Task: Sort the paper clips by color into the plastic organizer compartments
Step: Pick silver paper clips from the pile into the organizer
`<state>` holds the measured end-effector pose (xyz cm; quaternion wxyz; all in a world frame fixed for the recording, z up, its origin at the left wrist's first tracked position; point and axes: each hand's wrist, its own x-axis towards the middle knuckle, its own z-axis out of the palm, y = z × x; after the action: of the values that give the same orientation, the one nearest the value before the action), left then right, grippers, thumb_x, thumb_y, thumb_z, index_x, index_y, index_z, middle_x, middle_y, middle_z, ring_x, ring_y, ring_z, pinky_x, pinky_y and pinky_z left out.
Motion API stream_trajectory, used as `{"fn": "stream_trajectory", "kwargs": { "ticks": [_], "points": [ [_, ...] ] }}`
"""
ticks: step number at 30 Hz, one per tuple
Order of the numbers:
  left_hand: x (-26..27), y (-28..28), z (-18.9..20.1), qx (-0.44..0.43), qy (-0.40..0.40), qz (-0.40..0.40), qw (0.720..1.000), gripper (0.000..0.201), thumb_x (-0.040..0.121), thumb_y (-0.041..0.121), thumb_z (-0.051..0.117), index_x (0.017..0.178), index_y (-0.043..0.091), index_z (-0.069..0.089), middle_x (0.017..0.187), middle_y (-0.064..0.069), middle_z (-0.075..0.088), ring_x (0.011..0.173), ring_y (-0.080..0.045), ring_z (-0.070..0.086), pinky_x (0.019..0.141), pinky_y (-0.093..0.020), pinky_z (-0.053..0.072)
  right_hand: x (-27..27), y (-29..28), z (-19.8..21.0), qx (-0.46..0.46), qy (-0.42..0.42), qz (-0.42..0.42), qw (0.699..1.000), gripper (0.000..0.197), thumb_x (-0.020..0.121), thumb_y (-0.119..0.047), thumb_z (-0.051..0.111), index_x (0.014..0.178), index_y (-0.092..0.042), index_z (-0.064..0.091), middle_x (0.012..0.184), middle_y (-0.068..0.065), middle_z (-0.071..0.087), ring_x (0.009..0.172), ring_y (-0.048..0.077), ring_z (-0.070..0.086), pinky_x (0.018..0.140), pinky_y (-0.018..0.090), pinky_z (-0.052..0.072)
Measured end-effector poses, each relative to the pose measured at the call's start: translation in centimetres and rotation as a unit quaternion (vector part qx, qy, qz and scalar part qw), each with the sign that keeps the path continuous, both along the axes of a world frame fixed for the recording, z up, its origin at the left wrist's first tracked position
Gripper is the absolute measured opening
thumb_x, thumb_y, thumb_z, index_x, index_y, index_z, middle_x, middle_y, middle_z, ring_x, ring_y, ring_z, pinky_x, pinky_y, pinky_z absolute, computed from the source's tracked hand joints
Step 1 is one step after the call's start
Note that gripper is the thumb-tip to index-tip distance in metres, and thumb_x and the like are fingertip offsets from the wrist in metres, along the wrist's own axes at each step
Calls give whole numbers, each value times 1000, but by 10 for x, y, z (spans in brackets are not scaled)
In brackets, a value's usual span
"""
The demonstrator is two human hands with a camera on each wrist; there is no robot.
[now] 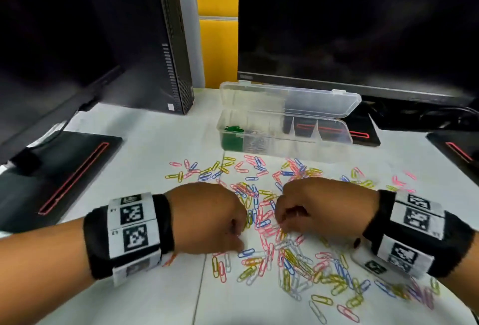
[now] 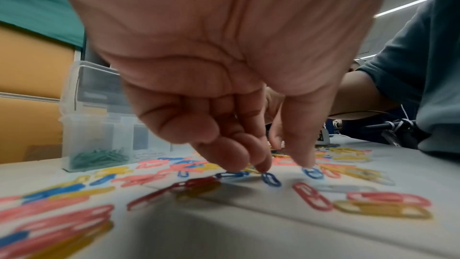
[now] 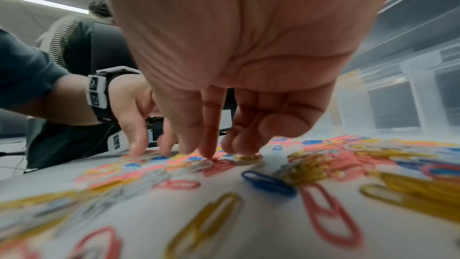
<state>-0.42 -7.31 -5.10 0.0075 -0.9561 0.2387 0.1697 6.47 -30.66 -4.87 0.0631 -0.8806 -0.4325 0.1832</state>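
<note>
Both hands down on paper clips (image 1: 261, 221) spread mid-table. Left hand (image 1: 207, 218) fingertips press blue clips; right hand (image 1: 321, 208), fingers loose, touches clips. Organizer (image 1: 285, 128) open near far edge.

Dark monitors (image 1: 357, 21) and a yellow partition (image 1: 217, 47) back the white desk (image 1: 145, 128).

Pink, yellow, blue paper clips (image 1: 264, 223)
</note>
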Motion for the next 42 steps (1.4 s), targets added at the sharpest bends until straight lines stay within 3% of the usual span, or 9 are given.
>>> {"fn": "stream_trajectory", "kwargs": {
  "ticks": [8, 14, 21, 25, 29, 32, 34, 38, 42],
  "points": [
    [0, 3, 0, -48, -17, 29, 998, 15, 93, 37, 57, 104, 34, 67, 101, 15, 62, 89, -8, 57, 82, -31, 52, 2, 6, -8, 15, -45, 8, 999, 15, 96, -29, 56, 104, -35, 67, 98, -12, 57, 89, 12, 56, 82, 36, 51],
    [-13, -14, -2, -43, -9, -2, 999, 25, 91, 52, 62, 99, 28, 65, 95, 10, 62, 83, -8, 55, 78, -29, 51, -4, 15, -9, -9, -31, 38, 999, 10, 95, -33, 58, 101, -30, 66, 98, -9, 57, 87, 13, 56, 79, 33, 50],
    [-10, -13, -9, -24, -37, 36, 998, 9, 93, 34, 55, 93, 26, 61, 92, 9, 62, 81, -13, 57, 77, -34, 53, -6, 13, -12, 48, -68, 14, 996, 6, 87, -21, 53, 84, -25, 54, 82, -7, 54, 72, 15, 51, 68, 36, 48],
    [-7, -10, -9, -53, -37, 44, 997, 12, 92, 26, 55, 98, 28, 66, 93, 11, 61, 82, -10, 57, 76, -32, 53, -6, 14, -6, 41, -43, -28, 998, 12, 94, -16, 46, 98, -27, 48, 75, -4, 54, 67, 18, 47, 65, 36, 42],
    [-9, -12, -9, -62, -9, 19, 998, 15, 93, 42, 61, 103, 32, 68, 98, 14, 61, 85, -7, 56, 79, -30, 52, -8, 15, 0, -5, 21, 12, 1000, 20, 98, -23, 43, 102, -31, 60, 89, -10, 60, 79, 10, 51, 77, 33, 45],
    [-7, -10, -11, -64, -22, 19, 998, 16, 94, 42, 60, 105, 33, 68, 99, 13, 61, 87, -8, 57, 80, -31, 52, -6, 16, -4, -24, -6, 10, 1000, 25, 95, -24, 45, 108, -34, 64, 104, -12, 63, 91, 11, 55, 85, 32, 48],
    [-7, -9, -12, -70, -39, 9, 997, 17, 96, 41, 57, 106, 33, 68, 100, 12, 61, 89, -9, 57, 79, -30, 51, -3, 15, -6, -14, -34, -1, 999, 27, 92, -22, 46, 108, -36, 63, 103, -14, 61, 90, 12, 54, 82, 31, 48],
    [-12, -17, -13, -62, -29, -26, 997, 31, 93, 59, 55, 108, 34, 67, 99, 12, 60, 89, -9, 57, 77, -30, 51, -5, 15, -8, 23, -40, 37, 998, 16, 94, -31, 54, 104, -35, 67, 96, -16, 59, 82, 5, 49, 75, 27, 45],
    [-13, -20, -15, -67, -19, -22, 997, 20, 96, 44, 56, 109, 34, 68, 104, 11, 62, 93, -12, 59, 82, -36, 53, -5, 18, -9, -5, -25, 51, 998, 13, 93, -42, 63, 101, -32, 68, 96, -15, 61, 82, 4, 51, 78, 28, 47]
  ]
}}
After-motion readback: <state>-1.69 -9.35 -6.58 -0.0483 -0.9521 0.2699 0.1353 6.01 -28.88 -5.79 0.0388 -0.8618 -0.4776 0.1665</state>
